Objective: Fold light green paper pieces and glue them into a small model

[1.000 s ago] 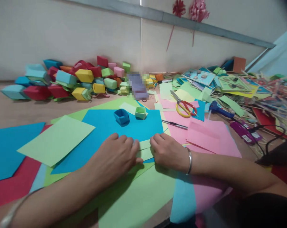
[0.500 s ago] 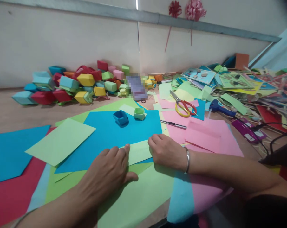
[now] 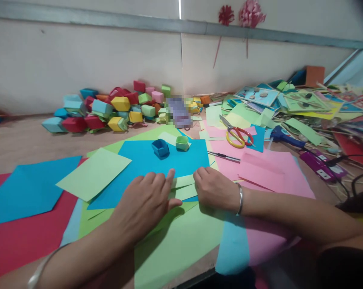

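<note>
A light green paper strip (image 3: 183, 192) lies on the blue sheet (image 3: 139, 156) between my hands, a slanting line across it; I cannot tell if that is a fold or a second layer. My left hand (image 3: 149, 198) presses flat on its left end, thumb and forefinger stretched out. At the other end, my right hand (image 3: 215, 188) has its fingers curled down on the strip, fingertips partly hidden. Beyond the hands stand a small dark blue paper box (image 3: 160, 149) and a small green paper box (image 3: 182, 143), both open at the top.
Scissors (image 3: 237, 134) and a pen (image 3: 224, 156) lie on pink paper (image 3: 264, 170). A blue glue gun (image 3: 286, 137) rests beside a purple power strip (image 3: 321, 165). Colourful folded paper boxes (image 3: 110, 106) are heaped along the wall. A pale green sheet (image 3: 94, 174) lies left.
The view has turned slightly left, so things sit further right. The strip, plain before, now shows a slanting line between my hands. Both hands stay on it.
</note>
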`<state>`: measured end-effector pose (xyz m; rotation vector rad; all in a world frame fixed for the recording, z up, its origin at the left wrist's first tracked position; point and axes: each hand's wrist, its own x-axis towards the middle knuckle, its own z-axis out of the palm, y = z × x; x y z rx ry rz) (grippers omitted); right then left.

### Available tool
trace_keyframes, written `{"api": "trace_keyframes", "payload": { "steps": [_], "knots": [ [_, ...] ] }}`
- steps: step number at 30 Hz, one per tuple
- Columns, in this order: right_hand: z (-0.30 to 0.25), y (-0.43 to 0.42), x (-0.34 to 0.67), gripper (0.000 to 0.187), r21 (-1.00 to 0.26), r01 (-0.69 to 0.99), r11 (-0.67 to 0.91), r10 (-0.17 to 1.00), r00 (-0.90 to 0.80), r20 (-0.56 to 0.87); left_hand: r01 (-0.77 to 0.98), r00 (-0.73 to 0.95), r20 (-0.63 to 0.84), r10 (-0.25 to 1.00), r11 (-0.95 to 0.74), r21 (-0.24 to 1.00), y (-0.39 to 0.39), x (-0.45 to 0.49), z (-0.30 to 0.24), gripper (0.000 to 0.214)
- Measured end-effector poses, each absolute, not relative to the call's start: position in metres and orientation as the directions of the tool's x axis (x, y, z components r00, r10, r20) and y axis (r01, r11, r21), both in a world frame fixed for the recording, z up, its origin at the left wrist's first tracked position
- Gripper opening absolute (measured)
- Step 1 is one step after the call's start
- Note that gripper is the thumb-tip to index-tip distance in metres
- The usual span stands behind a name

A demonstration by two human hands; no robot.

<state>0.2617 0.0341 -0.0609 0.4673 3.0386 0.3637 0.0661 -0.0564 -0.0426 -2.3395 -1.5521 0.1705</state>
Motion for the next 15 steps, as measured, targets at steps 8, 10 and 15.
{"api": "trace_keyframes", "payload": {
  "steps": [8,10,15],
  "knots": [
    [-0.057,0.032,0.261,0.019,0.222,0.321,0.921,0.33,-0.944,-0.003,0.845,0.394,-0.112,0.912,-0.407,-0.345,-0.048,0.079,-0.06,0.069],
    [-0.055,0.031,0.261,0.021,0.244,0.348,0.905,0.369,-0.928,-0.047,0.848,0.396,-0.114,0.911,-0.411,-0.334,-0.048,0.078,-0.06,0.068],
    [-0.046,0.037,0.268,0.026,0.288,0.414,0.863,0.456,-0.885,-0.095,0.859,0.415,-0.064,0.908,-0.414,-0.3,-0.05,0.074,-0.064,0.068]
  ]
}}
